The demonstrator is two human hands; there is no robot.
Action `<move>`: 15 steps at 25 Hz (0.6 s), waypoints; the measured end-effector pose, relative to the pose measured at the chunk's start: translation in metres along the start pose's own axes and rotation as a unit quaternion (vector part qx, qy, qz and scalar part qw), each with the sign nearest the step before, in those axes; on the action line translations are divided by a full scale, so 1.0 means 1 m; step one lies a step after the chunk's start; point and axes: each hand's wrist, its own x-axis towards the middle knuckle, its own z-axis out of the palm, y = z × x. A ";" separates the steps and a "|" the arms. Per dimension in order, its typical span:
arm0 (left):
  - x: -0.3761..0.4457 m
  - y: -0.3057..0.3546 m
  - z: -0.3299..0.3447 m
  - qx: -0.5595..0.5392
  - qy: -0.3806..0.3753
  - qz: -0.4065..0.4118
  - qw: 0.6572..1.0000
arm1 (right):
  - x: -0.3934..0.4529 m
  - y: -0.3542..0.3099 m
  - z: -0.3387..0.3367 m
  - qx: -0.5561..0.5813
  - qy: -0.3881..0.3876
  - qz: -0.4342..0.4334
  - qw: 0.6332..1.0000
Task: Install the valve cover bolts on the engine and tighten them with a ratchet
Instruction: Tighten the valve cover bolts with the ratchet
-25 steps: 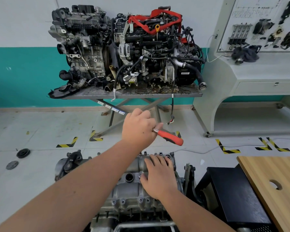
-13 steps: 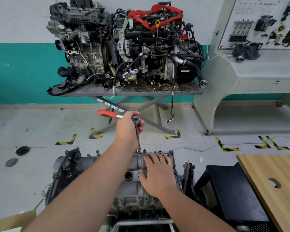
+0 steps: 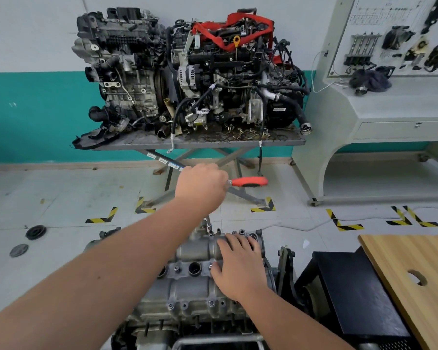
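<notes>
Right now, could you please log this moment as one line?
left hand grips ratchet | socket on far bolt | right hand rests on valve cover

Cast metal, rubbery red, pale wood

The valve cover is dull grey cast metal, slightly rough. The ratchet has a matt red handle on a bright steel shank. At near right, the table is smooth light wood beside a matt black cabinet.
</notes>
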 end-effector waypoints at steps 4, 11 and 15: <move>-0.021 0.011 0.031 -0.165 0.282 0.040 0.944 | 0.001 0.001 0.000 0.002 0.000 0.003 1.000; -0.034 0.046 0.038 -0.684 0.246 -0.271 0.631 | 0.001 0.000 0.002 -0.001 0.003 0.002 1.000; -0.014 0.028 0.022 -0.795 0.106 -0.434 0.411 | 0.000 0.001 0.001 -0.004 0.003 0.001 1.000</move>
